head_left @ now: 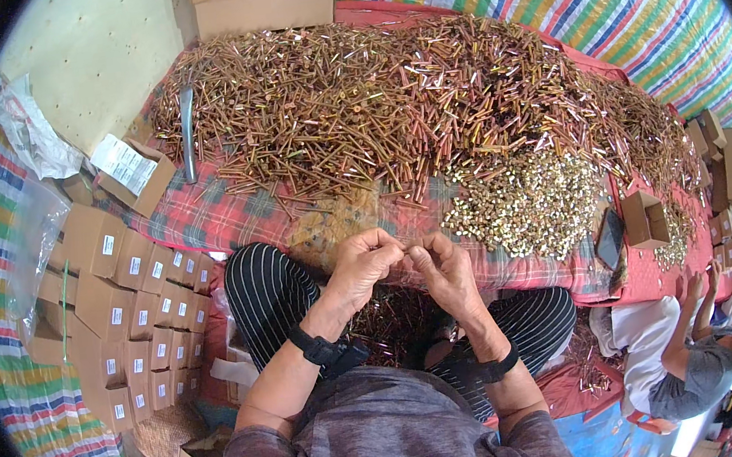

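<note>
My left hand [365, 269] and my right hand [448, 280] meet just above my lap, fingertips pinched together and almost touching. Between them is something small and thin, mostly hidden by the fingers; I cannot make out its kind. Beyond my hands spreads a large heap of slim copper-coloured metal rods [319, 117], like long bolts or sleeves. Closer, to the right, lies a pile of small shiny gold-coloured metal pieces [524, 205], nut-like in size. Under my hands, between my knees, more rods [385, 325] lie in shadow.
Stacked cardboard boxes [133, 320] with white labels stand at left. A flat metal bar [189, 136] rests by the heap's left edge. On the right are an open small box [644, 219], a dark flat object [609, 239] and another seated person [697, 363]. Plaid cloth [235, 208] covers the surface.
</note>
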### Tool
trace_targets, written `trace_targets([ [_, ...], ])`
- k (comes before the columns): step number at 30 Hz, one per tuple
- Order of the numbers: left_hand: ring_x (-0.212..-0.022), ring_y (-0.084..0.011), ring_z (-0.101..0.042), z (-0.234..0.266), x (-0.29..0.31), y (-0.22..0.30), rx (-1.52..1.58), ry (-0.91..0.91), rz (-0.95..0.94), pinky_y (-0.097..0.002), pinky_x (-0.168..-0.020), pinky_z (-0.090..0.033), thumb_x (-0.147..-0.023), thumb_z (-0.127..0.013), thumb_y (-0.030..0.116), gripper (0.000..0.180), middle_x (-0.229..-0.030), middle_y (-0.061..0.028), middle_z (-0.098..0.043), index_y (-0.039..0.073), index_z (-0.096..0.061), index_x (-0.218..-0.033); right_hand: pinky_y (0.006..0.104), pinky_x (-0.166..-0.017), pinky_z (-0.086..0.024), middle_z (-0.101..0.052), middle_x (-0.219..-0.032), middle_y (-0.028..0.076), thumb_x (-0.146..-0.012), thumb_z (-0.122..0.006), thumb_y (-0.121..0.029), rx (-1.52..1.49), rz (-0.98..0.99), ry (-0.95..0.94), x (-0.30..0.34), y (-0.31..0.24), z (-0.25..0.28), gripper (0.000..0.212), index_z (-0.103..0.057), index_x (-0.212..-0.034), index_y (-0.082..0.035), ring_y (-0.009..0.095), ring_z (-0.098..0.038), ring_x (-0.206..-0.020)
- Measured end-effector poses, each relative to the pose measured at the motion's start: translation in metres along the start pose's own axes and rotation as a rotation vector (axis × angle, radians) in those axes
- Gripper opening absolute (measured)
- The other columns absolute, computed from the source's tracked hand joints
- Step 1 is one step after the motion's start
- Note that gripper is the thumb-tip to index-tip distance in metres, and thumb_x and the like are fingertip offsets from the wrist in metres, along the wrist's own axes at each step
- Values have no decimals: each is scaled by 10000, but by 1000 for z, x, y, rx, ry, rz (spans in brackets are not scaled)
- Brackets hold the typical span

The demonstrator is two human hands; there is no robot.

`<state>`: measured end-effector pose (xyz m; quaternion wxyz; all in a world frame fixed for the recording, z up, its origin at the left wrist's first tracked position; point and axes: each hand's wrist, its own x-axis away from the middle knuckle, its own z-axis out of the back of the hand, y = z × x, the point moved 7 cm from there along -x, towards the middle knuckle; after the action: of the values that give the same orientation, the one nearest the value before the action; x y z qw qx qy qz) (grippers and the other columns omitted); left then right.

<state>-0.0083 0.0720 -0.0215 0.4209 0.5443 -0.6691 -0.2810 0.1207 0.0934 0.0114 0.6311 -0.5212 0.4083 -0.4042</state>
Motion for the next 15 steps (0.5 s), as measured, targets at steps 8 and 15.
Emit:
trace_targets([
  [8, -536, -30, -437, -5, 1, -1, -50, -23, -67, -168, -485, -352, -777, -611, 28, 38, -661, 31, -535, 54, -590, -758, 256, -485, -352, -456, -604, -8, -905, -571, -201, 21, -202, -45, -1, 14, 0, 252, -533, -771, 9, 69, -392, -566],
  [15, -540, -30, -443, -6, -1, -2, -102, -35, -81, -176, -487, -361, -776, -615, 33, 34, -660, 33, -538, 58, -594, -766, 297, -506, -402, -535, -636, 83, -893, -585, -260, -31, -332, -36, 0, 21, 0, 290, -558, -779, 5, 176, -500, -560],
])
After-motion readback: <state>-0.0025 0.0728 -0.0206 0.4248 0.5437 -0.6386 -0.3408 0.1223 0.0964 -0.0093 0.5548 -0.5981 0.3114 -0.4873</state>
